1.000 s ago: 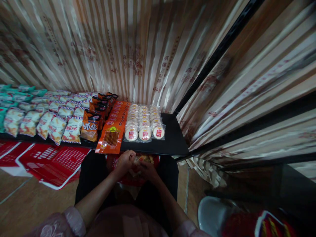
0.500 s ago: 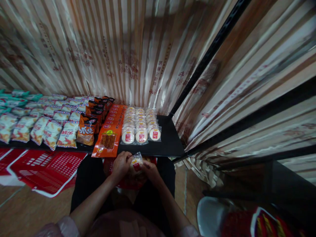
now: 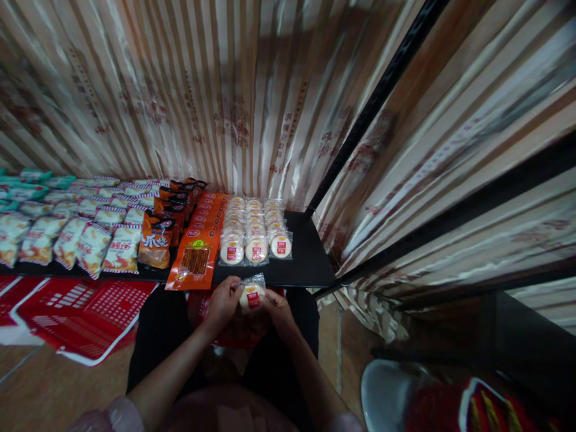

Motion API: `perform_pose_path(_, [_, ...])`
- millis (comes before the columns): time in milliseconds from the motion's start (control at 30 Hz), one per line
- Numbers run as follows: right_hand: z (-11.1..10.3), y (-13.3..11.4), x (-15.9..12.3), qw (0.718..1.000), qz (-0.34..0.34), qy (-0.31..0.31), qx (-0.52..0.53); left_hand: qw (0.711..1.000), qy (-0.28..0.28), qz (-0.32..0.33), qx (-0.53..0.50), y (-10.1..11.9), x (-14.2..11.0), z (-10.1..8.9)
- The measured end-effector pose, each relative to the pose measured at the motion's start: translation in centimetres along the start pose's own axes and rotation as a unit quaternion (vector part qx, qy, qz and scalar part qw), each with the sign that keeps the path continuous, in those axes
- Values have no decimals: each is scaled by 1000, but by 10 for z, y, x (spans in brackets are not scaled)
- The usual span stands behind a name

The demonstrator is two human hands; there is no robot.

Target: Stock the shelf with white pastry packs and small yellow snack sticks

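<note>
A round white cake in a clear wrapper (image 3: 251,297), with a red and yellow label, is held up in front of the shelf edge. My left hand (image 3: 225,303) pinches its left side, and my right hand (image 3: 277,308) grips the right side. Just beyond, wrapped cakes of the same look (image 3: 257,249) lie in three overlapping rows on the black shelf (image 3: 310,264). Left of them is a line of orange snack packets (image 3: 194,267), its front one jutting over the edge. Below my hands a red container (image 3: 238,336) sits between my knees, its contents too dark to make out.
Orange-brown bags (image 3: 155,243), white snack bags (image 3: 121,249) and green packets (image 3: 33,192) fill the shelf's left part. A red basket (image 3: 90,312) lies under it. Black posts (image 3: 373,108) and striped curtains (image 3: 243,72) enclose the back and right. A white stool (image 3: 382,393) stands lower right.
The wrapped cake has turned so its label faces up more squarely. Both hands keep hold of it, the right one shifting slightly. The view has tilted a little.
</note>
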State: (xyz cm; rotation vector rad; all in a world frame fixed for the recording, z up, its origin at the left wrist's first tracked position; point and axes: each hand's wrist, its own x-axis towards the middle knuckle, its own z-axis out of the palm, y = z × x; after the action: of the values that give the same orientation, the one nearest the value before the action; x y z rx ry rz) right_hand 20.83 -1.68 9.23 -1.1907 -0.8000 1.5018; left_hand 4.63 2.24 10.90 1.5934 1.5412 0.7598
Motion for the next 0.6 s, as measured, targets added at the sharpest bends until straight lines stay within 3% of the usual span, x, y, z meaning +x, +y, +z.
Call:
perform_pose_path(233, [1, -7, 2, 999, -6, 48, 22, 998, -29, -2, -48, 9, -4, 9])
perform_pose_path(400, [-1, -10, 3, 998, -17, 55, 25, 999, -35, 7, -24, 14, -2, 15])
perform_pose_path(600, [-8, -6, 8, 993, -52, 99, -36, 999, -40, 30, -9, 24, 4, 17])
